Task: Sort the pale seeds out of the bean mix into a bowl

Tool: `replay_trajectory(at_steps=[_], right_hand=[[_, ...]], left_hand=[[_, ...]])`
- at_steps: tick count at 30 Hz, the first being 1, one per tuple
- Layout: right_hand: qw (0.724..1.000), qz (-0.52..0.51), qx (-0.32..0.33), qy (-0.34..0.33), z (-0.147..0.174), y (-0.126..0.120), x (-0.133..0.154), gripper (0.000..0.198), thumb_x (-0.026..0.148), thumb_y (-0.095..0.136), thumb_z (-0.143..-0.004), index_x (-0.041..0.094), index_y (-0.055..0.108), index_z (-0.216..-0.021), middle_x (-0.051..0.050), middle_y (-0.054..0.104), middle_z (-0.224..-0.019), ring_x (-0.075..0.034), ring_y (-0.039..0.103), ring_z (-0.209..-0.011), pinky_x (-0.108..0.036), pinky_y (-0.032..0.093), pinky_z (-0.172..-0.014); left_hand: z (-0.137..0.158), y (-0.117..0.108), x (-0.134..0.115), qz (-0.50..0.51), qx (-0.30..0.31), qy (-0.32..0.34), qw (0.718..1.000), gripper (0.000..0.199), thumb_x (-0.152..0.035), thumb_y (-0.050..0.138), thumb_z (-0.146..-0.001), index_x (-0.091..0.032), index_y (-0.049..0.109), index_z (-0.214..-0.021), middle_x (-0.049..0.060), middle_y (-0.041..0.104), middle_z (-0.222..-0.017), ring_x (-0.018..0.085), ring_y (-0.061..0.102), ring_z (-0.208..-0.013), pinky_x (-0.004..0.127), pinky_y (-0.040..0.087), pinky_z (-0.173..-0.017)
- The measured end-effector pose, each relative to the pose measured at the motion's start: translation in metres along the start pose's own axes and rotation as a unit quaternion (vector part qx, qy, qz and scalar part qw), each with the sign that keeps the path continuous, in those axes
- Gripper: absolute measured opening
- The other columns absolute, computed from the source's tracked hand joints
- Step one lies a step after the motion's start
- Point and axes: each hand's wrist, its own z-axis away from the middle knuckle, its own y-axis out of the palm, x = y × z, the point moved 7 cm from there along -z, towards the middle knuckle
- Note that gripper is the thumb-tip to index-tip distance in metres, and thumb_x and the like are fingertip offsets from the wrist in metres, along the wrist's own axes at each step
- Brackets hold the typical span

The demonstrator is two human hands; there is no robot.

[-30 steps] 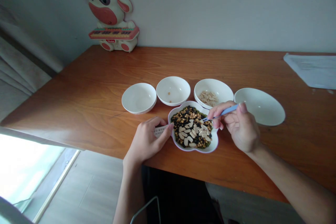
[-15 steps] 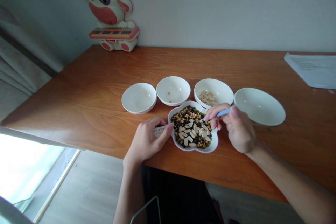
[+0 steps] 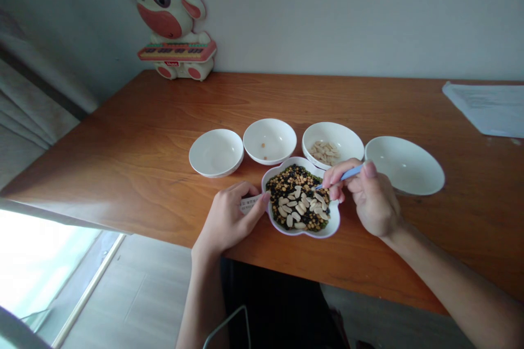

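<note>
In front of me a white scalloped bowl [image 3: 334, 223] with a purplish rim holds black, yellow and green beans, with pale peanut halves [image 3: 301, 207] on top. My left hand [image 3: 231, 217] pinches a white printed tab [image 3: 249, 204] at the bowl's left side. A slim blue tool [image 3: 351, 172], narrow like tweezers, is gripped between the thumb and fingers of my right hand [image 3: 370, 196]. Its thin tip points down over the beans on the bowl's right; whether it holds anything there is too small to tell.
Behind stand four white bowls in a row: a bare one [image 3: 216, 152], one with a few bits [image 3: 270, 139], one with peanut pieces [image 3: 333, 136], and a bare wide one [image 3: 403, 166]. A cow toy [image 3: 176, 22] and a paper sheet [image 3: 491, 109] lie farther back.
My right hand has shifted very slightly to the right with the blue tool. The left hand and the bowls stay as they were.
</note>
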Motion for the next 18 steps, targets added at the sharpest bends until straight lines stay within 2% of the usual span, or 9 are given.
replay_trajectory(at_steps=[9, 16, 18], right_hand=[[0.998, 0.041, 0.054, -0.014, 0.005, 0.002, -0.005, 0.057, 0.056, 0.026, -0.11, 0.024, 0.07, -0.096, -0.006, 0.074, -0.097, -0.014, 0.062, -0.067, -0.033, 0.047, -0.059], [0.986, 0.119, 0.108, -0.053, 0.005, 0.009, 0.006, 0.046, 0.05, 0.034, -0.111, 0.025, 0.071, -0.103, -0.004, 0.07, -0.086, -0.016, 0.063, -0.07, -0.033, 0.049, -0.064], [0.985, 0.121, 0.104, -0.06, 0.006, 0.009, 0.006, 0.047, 0.049, 0.033, -0.111, 0.024, 0.072, -0.101, -0.004, 0.07, -0.085, -0.016, 0.063, -0.069, -0.034, 0.049, -0.063]], left_hand=[[0.0, 0.0, -0.001, 0.001, 0.001, 0.0, 1.0, 0.037, -0.048, 0.061, -0.103, -0.019, 0.068, -0.082, 0.0, 0.071, -0.075, 0.014, 0.063, -0.067, 0.026, 0.044, -0.066], [0.0, -0.001, -0.001, -0.003, 0.002, -0.001, 1.0, 0.037, -0.048, 0.06, -0.102, -0.019, 0.068, -0.081, 0.0, 0.071, -0.075, 0.014, 0.063, -0.067, 0.026, 0.045, -0.067], [0.0, -0.001, -0.001, -0.004, 0.003, -0.001, 1.0, 0.038, -0.049, 0.06, -0.103, -0.019, 0.068, -0.082, 0.0, 0.071, -0.076, 0.015, 0.063, -0.067, 0.026, 0.045, -0.067]])
